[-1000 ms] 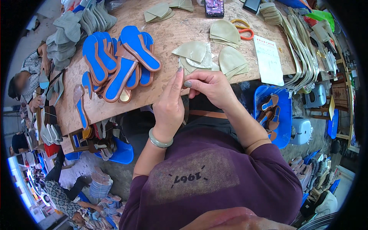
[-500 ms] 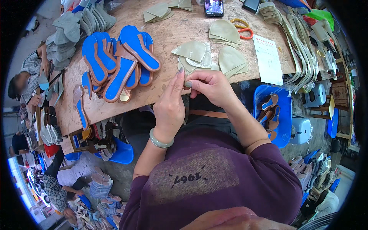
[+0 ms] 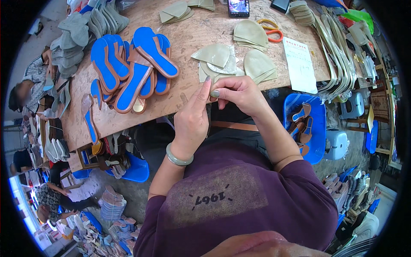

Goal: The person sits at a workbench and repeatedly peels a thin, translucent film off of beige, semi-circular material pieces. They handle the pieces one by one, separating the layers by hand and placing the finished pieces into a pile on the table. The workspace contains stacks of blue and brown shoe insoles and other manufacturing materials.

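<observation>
At the table's near edge, my left hand (image 3: 191,124) and my right hand (image 3: 240,97) meet with their fingertips close together. The left fingers are pressed together and point away from me. My right thumb and forefinger pinch right beside them. Whatever lies between the fingers is too small and hidden to make out. Just beyond sit pale green half-round pieces (image 3: 212,56), partly over a clear plastic sheet (image 3: 230,64). Another stack of half-round pieces (image 3: 259,65) is close to my right hand. Left of my hands is a pile of blue insoles with brown edging (image 3: 145,43).
The wooden table (image 3: 188,36) also bears orange-handled scissors (image 3: 274,35), a written paper sheet (image 3: 299,64), a phone (image 3: 238,7) and long pale strips (image 3: 336,55). A blue bin (image 3: 316,128) holding brown-edged pieces stands at right. People work at the far left.
My hands stay together at the table edge, with only a slight shift of the fingers. At the lower left, a person in a patterned top has changed posture.
</observation>
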A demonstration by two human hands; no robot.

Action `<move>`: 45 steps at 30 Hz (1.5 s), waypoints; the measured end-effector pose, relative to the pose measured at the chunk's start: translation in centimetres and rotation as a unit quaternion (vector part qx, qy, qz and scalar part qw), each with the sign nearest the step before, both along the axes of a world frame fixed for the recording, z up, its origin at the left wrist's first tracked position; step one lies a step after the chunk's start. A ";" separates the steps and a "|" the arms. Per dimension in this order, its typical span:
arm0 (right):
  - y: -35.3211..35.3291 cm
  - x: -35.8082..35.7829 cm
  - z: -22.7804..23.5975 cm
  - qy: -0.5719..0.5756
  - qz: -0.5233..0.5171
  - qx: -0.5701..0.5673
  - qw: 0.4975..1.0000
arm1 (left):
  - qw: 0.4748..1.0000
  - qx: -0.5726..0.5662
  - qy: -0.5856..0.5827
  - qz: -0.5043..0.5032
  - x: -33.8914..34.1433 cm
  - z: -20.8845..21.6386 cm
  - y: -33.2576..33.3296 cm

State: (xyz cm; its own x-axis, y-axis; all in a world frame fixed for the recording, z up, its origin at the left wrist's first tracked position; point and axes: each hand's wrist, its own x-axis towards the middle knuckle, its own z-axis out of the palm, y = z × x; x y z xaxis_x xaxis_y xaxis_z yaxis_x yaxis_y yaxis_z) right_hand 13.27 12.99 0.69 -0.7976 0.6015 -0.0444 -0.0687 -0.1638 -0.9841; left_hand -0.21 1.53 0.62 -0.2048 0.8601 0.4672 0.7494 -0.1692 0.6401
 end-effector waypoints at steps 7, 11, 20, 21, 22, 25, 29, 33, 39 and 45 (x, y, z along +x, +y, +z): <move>-0.1 0.2 0.2 -0.028 -0.005 0.038 0.999 | 1.000 -0.018 0.006 -0.001 0.1 0.4 -0.2; -0.6 -0.2 0.2 -0.017 -0.029 0.065 0.997 | 0.999 -0.002 0.036 0.013 -0.1 -0.1 -0.2; -1.0 -0.7 0.2 -0.053 -0.074 0.237 0.967 | 0.921 -0.041 -0.379 -0.076 0.0 -0.5 -0.6; -1.3 -0.8 0.4 -0.048 -0.079 0.263 0.960 | 0.915 -0.043 -0.395 -0.073 -0.1 -0.5 -0.6; -1.6 -1.0 0.6 -0.044 -0.084 0.288 0.953 | 0.908 -0.046 -0.411 -0.072 -0.4 -0.6 -0.5; -1.9 -1.1 0.8 -0.026 -0.084 0.286 0.954 | 0.887 -0.044 -0.456 -0.061 -1.1 -1.3 -0.6; -2.0 -1.2 0.7 -0.019 -0.078 0.264 0.961 | 0.888 -0.024 -0.457 -0.038 -1.1 -1.1 -0.4; -1.8 -1.1 0.7 -0.012 -0.066 0.226 0.972 | 0.855 -0.026 -0.515 -0.056 -0.6 -1.2 -0.3; -0.4 -0.9 -1.4 0.078 0.015 -0.030 0.996 | 0.787 0.004 -0.616 -0.040 -1.0 -1.3 -0.1; -1.0 -1.3 1.2 -0.099 -0.031 0.246 0.964 | 0.979 0.073 -0.179 0.067 0.1 -1.5 -0.1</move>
State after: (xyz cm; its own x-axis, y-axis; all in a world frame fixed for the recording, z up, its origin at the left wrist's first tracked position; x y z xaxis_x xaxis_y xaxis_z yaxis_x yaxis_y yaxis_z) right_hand 11.96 12.00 1.92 -0.7652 0.6343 0.1103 0.1337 0.3243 -0.9365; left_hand -0.10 1.39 -0.90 -0.4834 0.7435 0.4620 0.5041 -0.1951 0.8413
